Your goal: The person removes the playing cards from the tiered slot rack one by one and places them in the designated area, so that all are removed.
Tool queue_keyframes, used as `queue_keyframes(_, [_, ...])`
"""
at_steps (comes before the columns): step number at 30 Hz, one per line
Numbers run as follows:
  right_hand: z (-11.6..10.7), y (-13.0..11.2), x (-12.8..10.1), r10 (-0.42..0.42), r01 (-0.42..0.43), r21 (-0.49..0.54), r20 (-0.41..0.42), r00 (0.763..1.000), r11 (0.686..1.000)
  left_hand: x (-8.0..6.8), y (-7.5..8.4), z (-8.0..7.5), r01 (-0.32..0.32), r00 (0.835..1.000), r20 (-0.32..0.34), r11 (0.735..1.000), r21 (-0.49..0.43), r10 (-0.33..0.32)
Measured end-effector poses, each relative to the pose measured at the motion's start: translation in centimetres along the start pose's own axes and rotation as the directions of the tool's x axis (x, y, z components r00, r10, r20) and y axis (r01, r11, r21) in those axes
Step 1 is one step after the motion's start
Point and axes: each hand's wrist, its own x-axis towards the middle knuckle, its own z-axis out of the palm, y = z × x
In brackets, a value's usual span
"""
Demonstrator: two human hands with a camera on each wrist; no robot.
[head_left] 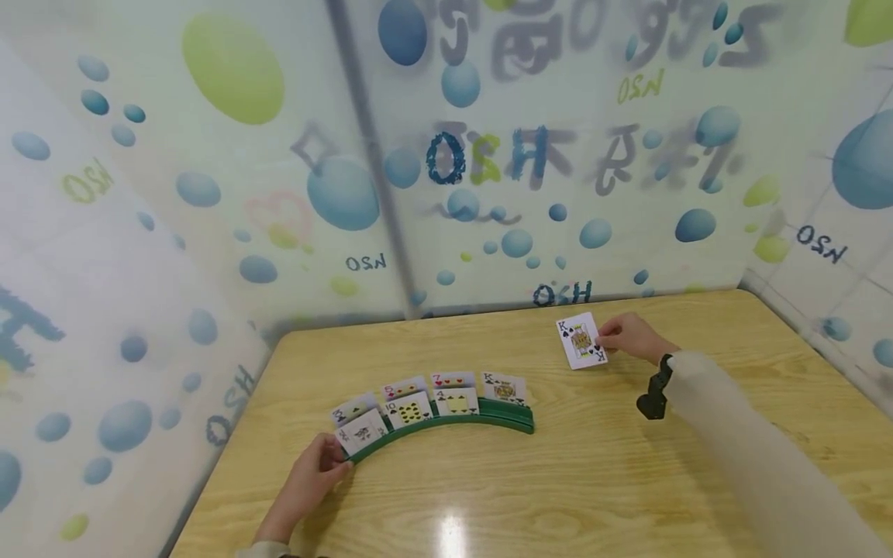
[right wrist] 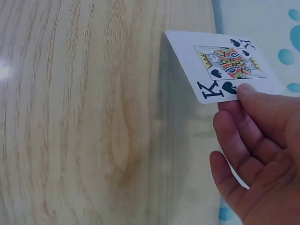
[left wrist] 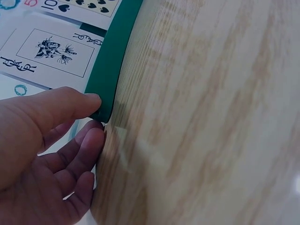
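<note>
My right hand (head_left: 633,338) pinches a king of spades playing card (head_left: 579,339) by its edge, face up, toward the back right of the table. In the right wrist view the thumb lies on the card's face beside a corner K, fingers beneath. At the front left, my left hand (head_left: 312,474) grips the left end of a curved green card holder (head_left: 505,416), thumb on top. Cards lean in its two rows: a joker (head_left: 361,432), a ten of spades (head_left: 410,411) and a four (head_left: 456,402) in front; a five, a seven of hearts (head_left: 453,379) and another king (head_left: 504,387) behind.
The pale wooden table (head_left: 628,480) reaches back to a white wall (head_left: 488,232) printed with blue and green drops. A second wall runs along the left side. A dark band (head_left: 656,391) sits on my right wrist.
</note>
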Motion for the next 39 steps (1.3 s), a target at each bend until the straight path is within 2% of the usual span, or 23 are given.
queue_keyframes(5, [0.5,1.1,0.6,0.074,-0.074,0.011,-0.004,0.997,0.997,0.0,0.0,0.0,0.012,1.0,0.001,1.0,0.004,-0.012])
queue_keyframes(9, [1.2,2.0,0.6,0.112,-0.112,-0.001,-0.03,0.993,0.994,-0.1,-0.1,0.0,-0.005,1.0,-0.004,1.0,0.007,0.005])
queue_keyframes(14, [1.9,2.8,0.3,0.127,-0.127,0.017,-0.07,0.989,0.992,-0.2,0.0,0.1,-0.011,1.0,-0.007,1.0,-0.004,0.011])
queue_keyframes(23, [3.0,2.7,0.1,0.166,-0.165,0.025,-0.174,0.971,0.986,-0.3,-0.1,0.1,-0.016,1.0,-0.009,1.0,-0.002,0.016])
queue_keyframes(32, [3.6,2.5,0.0,0.175,-0.177,0.012,-0.224,0.959,0.984,0.0,-0.3,0.1,-0.01,1.0,-0.005,1.0,0.004,0.01])
queue_keyframes(39, [3.7,2.3,-0.4,0.162,-0.167,0.0,-0.237,0.958,0.986,-0.1,-0.2,0.1,-0.005,1.0,-0.008,1.0,-0.003,0.004])
